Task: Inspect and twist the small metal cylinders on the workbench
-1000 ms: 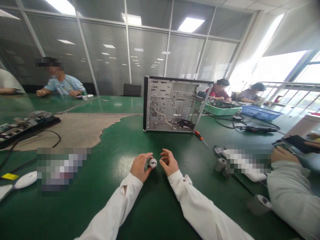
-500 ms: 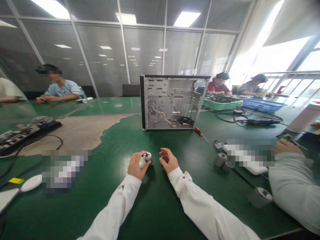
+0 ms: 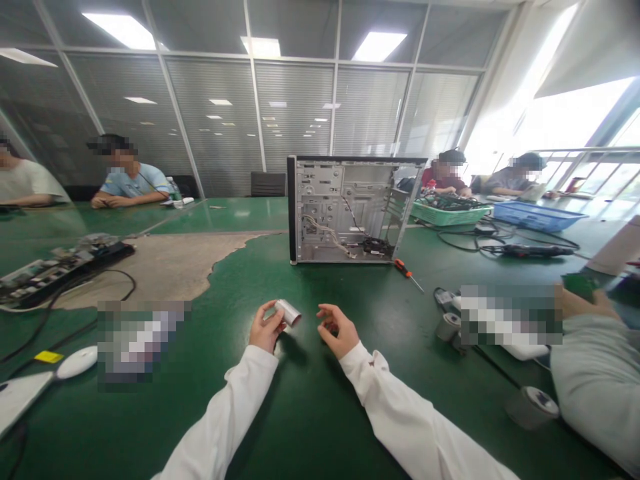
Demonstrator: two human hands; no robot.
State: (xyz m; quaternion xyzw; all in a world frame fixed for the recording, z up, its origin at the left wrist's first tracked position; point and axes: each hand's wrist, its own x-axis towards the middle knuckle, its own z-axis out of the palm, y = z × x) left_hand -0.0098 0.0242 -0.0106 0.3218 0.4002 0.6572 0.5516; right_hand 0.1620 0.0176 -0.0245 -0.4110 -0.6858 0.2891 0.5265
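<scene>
My left hand (image 3: pixel 265 328) pinches metal cylinder (image 3: pixel 289 312) near one end, tilted over worktop (image 3: pixel 305 427). My right hand (image 3: pixel 342 333) loosely open, nothing visible inside, between three and four o'clock from cylinder. Fingertip-only hold on smooth-looking side: might slip, drop, roll toward computer case (image 3: pixel 320 179), one o'clock.

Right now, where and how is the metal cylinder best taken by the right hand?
Grip the metal cylinder around its free end, probably from the right: the left hand holds the other end, and the free one tilts toward the right hand.
</scene>
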